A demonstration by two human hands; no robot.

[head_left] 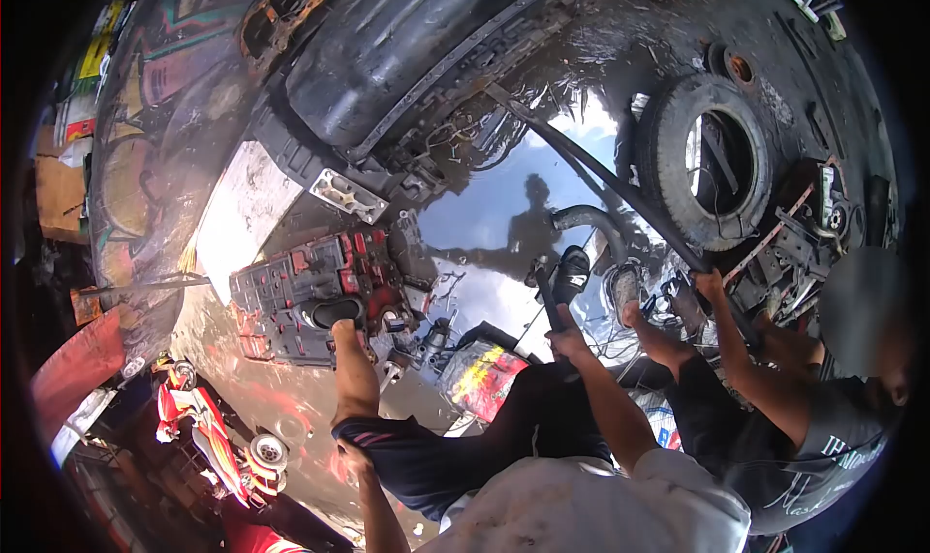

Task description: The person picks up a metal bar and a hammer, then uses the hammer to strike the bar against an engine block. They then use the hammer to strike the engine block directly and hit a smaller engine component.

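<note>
My right hand (570,344) is closed around the dark handle of a hammer (550,296). The hammer points up and away from me, its head beside my right shoe (573,270). My left hand (355,456) rests against my bent left knee and holds nothing; its fingers are only partly visible. Under my left shoe (336,311) lies a ribbed red and black panel (291,296). To my right, a co-worker's hand (709,284) grips a long metal bar (620,187). The bar's far end reaches the edge of a large dark metal body part (387,59).
A puddle (465,224) mirrors the sky ahead. A tire (668,156) stands at the right near scrap metal (794,233). A bent pipe (593,226) and a printed sack (484,379) lie close to my feet. A red toy-like vehicle (215,422) sits at lower left.
</note>
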